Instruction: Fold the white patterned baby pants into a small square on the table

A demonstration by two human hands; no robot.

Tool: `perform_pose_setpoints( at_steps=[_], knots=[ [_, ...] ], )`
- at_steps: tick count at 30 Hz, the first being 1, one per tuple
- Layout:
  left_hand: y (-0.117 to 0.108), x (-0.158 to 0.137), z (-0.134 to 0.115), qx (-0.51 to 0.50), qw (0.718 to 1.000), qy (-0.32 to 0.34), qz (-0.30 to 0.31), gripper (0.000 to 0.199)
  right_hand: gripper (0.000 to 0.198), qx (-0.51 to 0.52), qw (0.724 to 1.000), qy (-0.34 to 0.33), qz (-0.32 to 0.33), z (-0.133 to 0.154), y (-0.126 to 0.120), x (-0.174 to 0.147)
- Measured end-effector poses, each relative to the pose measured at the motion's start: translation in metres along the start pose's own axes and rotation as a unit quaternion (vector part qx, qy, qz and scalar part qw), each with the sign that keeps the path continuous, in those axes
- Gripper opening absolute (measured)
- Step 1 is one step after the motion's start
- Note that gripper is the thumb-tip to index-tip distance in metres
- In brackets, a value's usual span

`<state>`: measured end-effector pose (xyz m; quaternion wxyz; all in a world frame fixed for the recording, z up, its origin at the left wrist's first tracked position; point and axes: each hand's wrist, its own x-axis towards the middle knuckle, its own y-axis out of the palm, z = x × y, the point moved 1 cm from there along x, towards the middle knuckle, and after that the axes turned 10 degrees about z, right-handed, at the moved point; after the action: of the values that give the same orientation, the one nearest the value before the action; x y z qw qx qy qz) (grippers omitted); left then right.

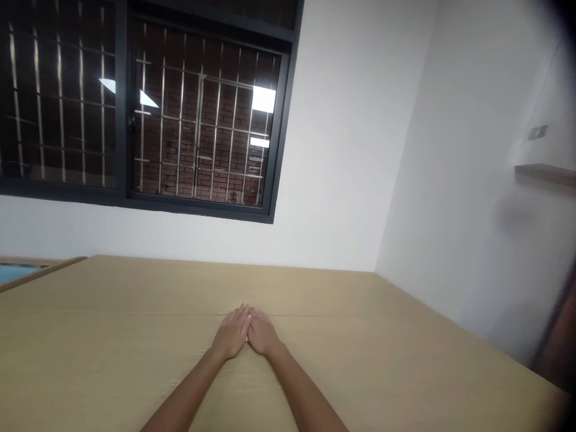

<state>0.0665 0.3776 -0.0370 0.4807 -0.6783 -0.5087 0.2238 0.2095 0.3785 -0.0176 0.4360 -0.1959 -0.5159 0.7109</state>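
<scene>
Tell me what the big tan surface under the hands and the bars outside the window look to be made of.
The tan surface looks like matte corrugated cardboard: flat brown, no gloss, with a thin seam by the fingertips of the left hand and right hand. The window bars look like bare metal, pale and shiny; which metal is unclear.

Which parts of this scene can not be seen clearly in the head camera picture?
- Palms of the left hand and right hand: pressed flat on the cardboard surface, so whatever may lie under them is hidden.
- Blue thing: cut off by the left edge.
- Small plate on the wall: blurred, too small to identify.
- Dark brown shape: blurred, cut off by the right edge.
</scene>
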Motion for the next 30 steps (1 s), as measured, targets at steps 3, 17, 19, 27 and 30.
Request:
perform_pose_setpoints(
  at_steps=[3, 17, 19, 27, 30],
  knots=[
    [0.000, -0.002, 0.004, 0.016, 1.000, -0.006, 0.007, 0.064, 0.057, -0.009, 1.000, 0.003, 0.012, -0.004, -0.001, -0.004],
    [-0.013, -0.022, 0.026, 0.033, 0.995, -0.087, 0.026, 0.062, 0.061, 0.016, 0.997, 0.061, 0.048, -0.010, -0.017, -0.031],
    [-0.015, -0.025, 0.030, 0.033, 0.994, -0.104, 0.018, 0.062, 0.062, 0.013, 0.995, 0.088, 0.055, -0.011, -0.020, -0.036],
    [-0.032, -0.011, 0.040, -0.007, 0.985, -0.170, -0.037, 0.068, 0.057, 0.037, 0.980, 0.183, -0.060, -0.017, -0.034, -0.044],
    [-0.031, -0.004, 0.030, -0.012, 0.988, -0.143, -0.054, 0.063, 0.054, 0.043, 0.982, 0.160, -0.095, -0.011, -0.034, -0.039]
  ],
)
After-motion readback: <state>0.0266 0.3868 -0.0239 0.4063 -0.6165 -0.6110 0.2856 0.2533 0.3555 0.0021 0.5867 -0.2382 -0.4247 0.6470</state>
